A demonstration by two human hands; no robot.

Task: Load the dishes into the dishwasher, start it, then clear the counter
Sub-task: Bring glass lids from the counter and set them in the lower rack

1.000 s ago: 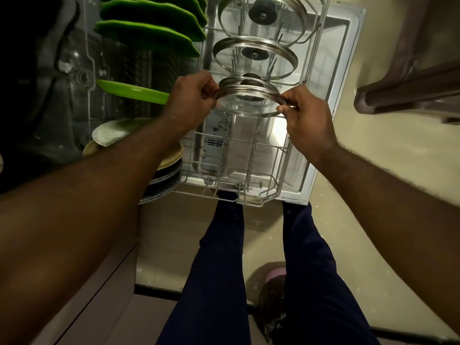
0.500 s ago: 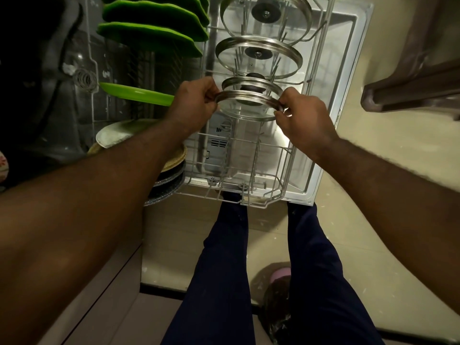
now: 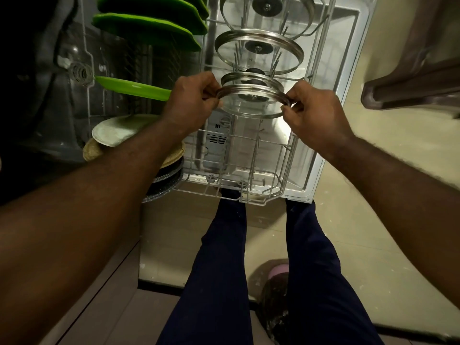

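Both hands hold one glass lid with a metal rim; the left hand pinches the rim on its left side, thumb and curled fingers closed on the edge; the right hand pinches the opposite side in the same way. The lid is tilted, its near edge lower, and sits over the middle of the wire rack; whether it already rests on the tines cannot be told. The rack is pulled out over the open dishwasher door.

Just behind the held lid stands a smaller lid with a dark knob, so close that the two rims seem to touch; beyond it a larger lid leans among the tines, and a still larger one stands at the top edge of the view.

To the left, green plates stand on edge in a row; a single green plate pokes out from behind the left hand. Lower down, partly hidden by the left forearm, lies a stack of plates: a pale one on top, a tan one under it, dark speckled ones beneath; what carries the stack is not clear.

Dark blue trousers fill the lower middle, above a pale floor; a piece of brown furniture juts in at the right.
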